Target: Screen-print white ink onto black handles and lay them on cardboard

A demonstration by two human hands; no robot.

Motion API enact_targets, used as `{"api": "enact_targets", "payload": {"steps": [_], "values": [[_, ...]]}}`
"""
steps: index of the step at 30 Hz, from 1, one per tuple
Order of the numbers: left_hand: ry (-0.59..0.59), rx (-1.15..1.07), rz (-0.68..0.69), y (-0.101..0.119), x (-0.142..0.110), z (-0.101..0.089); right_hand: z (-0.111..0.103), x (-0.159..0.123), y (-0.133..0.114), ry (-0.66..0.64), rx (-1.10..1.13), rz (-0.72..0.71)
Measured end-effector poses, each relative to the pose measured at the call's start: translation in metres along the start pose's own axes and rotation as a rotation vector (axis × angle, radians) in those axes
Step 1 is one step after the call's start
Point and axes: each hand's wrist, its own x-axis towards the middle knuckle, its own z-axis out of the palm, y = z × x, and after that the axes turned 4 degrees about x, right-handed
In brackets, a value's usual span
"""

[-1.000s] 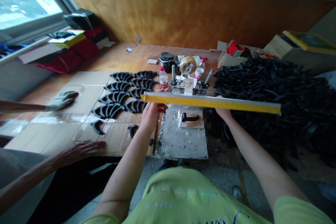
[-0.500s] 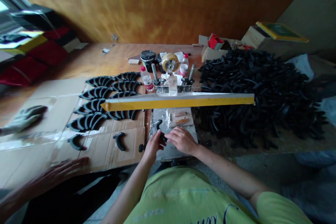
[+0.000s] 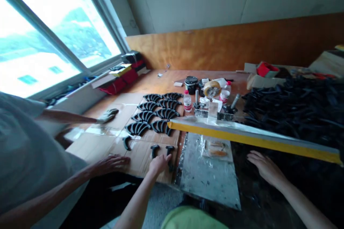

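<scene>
On the right part of the cardboard, my left hand point(image 3: 159, 164) has its fingers closed on a black curved handle point(image 3: 170, 149); part of that handle is hidden behind the fingers. Beside it lies a similar black handle point(image 3: 154, 151), and another single handle point(image 3: 126, 143) rests farther left. My right hand point(image 3: 264, 168) holds nothing, fingers stretched and slightly apart, at the near edge of a large heap of black curved handles point(image 3: 292, 103). Between my hands is the grey work plate point(image 3: 209, 175), with a small plastic-covered pad point(image 3: 217, 150) on it.
A yellow-edged bar point(image 3: 242, 137) crosses above the plate in front of a clamp fixture with a tape roll point(image 3: 212, 88). Fanned rows of handles point(image 3: 142, 116) cover the cardboard point(image 3: 102, 146). A co-worker's gloved hand point(image 3: 107, 115) and bare hand point(image 3: 114, 163) are at left. A bottle point(image 3: 187, 102) stands behind.
My left hand has carried a handle from over the plate left onto the cardboard. My right hand has parted from it and moved right to the heap. The view has turned left.
</scene>
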Motion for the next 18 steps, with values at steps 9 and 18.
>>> {"api": "enact_targets", "payload": {"steps": [9,18], "values": [[0.168,-0.372,0.196,0.037,-0.016,-0.028,-0.014,0.065,-0.133,0.157,0.043,-0.129],[0.306,-1.102,0.346,0.084,-0.022,-0.1,0.023,0.076,-0.162,0.094,-0.106,-0.188]]}}
